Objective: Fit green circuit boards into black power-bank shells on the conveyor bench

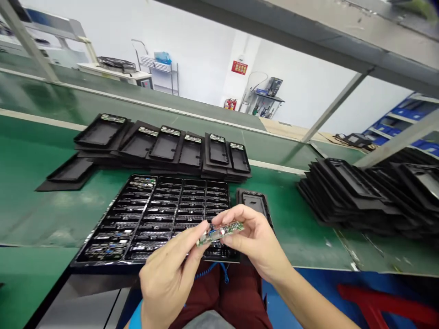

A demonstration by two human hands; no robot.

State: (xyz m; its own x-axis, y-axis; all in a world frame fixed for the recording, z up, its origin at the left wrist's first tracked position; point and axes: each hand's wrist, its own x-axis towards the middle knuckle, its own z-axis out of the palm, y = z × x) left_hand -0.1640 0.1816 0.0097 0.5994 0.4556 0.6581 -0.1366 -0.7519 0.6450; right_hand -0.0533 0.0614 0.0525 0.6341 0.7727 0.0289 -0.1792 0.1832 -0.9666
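A small green circuit board (219, 233) is held between both hands, above the near right part of a black compartment tray. My left hand (174, 269) pinches its left end between thumb and fingers. At the other end, my right hand (255, 237) grips the board with the thumb below and the fingers above. Under the hands, the black tray (163, 217) has rows of narrow slots; boards lie in several slots of its left column. Just behind my right hand is a black rectangular housing (254, 203), partly covered by the hand.
Behind the tray stands a row of black housings (164, 144) on dark sheets, with boards at their top ends. One more housing (70, 169) lies at the left. Stacked black sheets and housings (346, 192) fill the right side. A metal post (338, 105) rises at the bench's back.
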